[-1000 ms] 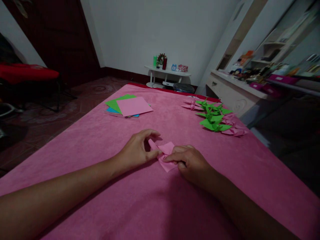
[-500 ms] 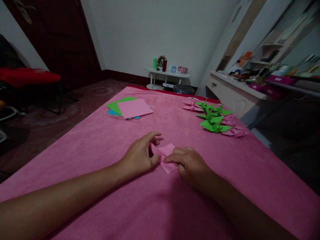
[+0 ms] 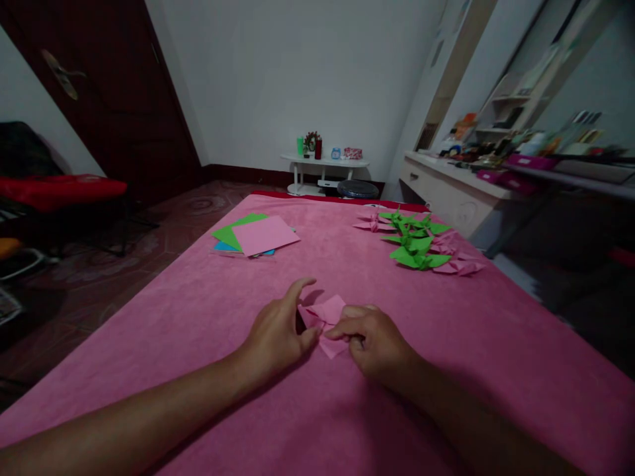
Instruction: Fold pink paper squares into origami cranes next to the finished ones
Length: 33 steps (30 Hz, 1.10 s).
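A partly folded pink sheet of origami paper lies on the pink cloth between my hands, its left flap tilted up. My left hand curves around the left side in a wide C; the thumb tip touches the paper while the index finger stretches out above it, apart from the thumb. With its index finger pressed on the middle of the sheet, my right hand covers the right corner, the other fingers curled at the edge. Whatever paper lies under the right hand's curled fingers is hidden.
A loose stack of square paper, pink on top, lies at the far left of the pink-covered surface. Several folded cranes, green and pink, are grouped at the far right. A cluttered dresser stands beyond the right edge.
My left index finger has lifted and straightened away from the paper. The right hand keeps pressing the sheet with little movement. The camera view has tilted up slightly.
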### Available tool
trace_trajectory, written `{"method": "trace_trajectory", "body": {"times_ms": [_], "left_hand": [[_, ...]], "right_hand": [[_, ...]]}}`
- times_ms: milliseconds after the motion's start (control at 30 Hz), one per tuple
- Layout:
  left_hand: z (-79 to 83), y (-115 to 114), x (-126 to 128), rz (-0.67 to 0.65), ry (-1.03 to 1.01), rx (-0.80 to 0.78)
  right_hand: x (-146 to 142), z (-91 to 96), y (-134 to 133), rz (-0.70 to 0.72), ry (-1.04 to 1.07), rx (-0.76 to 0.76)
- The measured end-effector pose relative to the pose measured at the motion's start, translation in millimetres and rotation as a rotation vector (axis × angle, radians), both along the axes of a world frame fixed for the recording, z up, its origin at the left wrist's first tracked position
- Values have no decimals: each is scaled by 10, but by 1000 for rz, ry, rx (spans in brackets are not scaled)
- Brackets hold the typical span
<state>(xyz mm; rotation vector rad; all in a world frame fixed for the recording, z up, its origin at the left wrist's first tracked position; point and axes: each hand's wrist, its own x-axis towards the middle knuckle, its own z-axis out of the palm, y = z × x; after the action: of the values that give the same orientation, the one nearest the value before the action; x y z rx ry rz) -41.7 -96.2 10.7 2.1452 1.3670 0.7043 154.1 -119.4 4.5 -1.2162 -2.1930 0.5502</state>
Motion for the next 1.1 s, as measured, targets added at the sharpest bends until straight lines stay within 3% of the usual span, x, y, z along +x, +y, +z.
{"method": "trace_trajectory", "body": {"times_ms": [100,200,267,367,467,600,800,1100], "left_hand": [[69,125,-25,-96,-121,-72],[228,325,-14,-301,-220,-236],[338,447,38,-388,-309,-357],[424,545,164,-314,-546,-480],[369,523,284,-172,-724,-561],[176,389,352,-50,-833,-611],[-18,263,382,-151,-805,-593],[-31,260,387,-147,-749,-501]], "right_hand": [[30,117,37,-164,231,77],[77,227,104,-270,375,69],[102,235,133,-241,465,-115],[113,171,129,-196,565,-430],[94,121,98,-161,642,-599],[55,128,86,-152,723,-626],[37,97,95,-225,805,-523],[43,36,99,-241,842,-500]]}}
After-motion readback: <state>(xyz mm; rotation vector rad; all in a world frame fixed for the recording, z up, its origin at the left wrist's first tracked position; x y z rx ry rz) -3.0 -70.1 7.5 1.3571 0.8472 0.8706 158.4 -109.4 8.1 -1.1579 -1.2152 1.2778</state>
